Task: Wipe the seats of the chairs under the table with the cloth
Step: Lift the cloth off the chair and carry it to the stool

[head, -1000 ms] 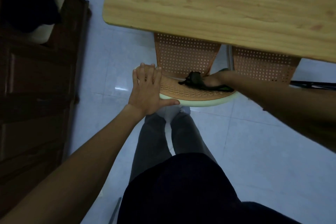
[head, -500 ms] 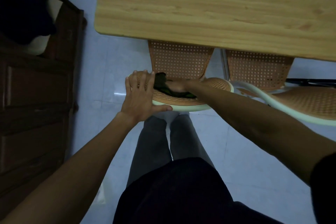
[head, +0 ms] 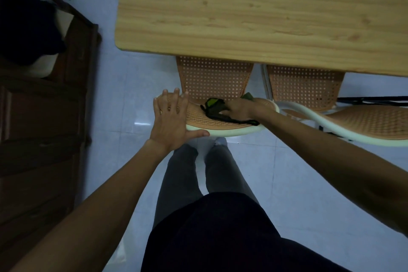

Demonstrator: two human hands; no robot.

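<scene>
Open floor (head: 123, 104) left of the near chair (head: 220, 127), up to the dark wooden cabinet (head: 39, 130). Far side closed off low by the table (head: 254, 13) edge over both seats. Right blocked by the second chair (head: 362, 121), touching or just beside the first.

My left hand (head: 171, 118) lies flat, palm down, with its fingers (head: 168, 100) spread and pointing away from me and the thumb stretched out to the right. My left forearm runs up to it from the lower left. My right hand (head: 237, 108) is bent down at the wrist, fingers curled and pressing downward. My right arm reaches in from the right edge, nearly straight. My legs stand together below.
</scene>
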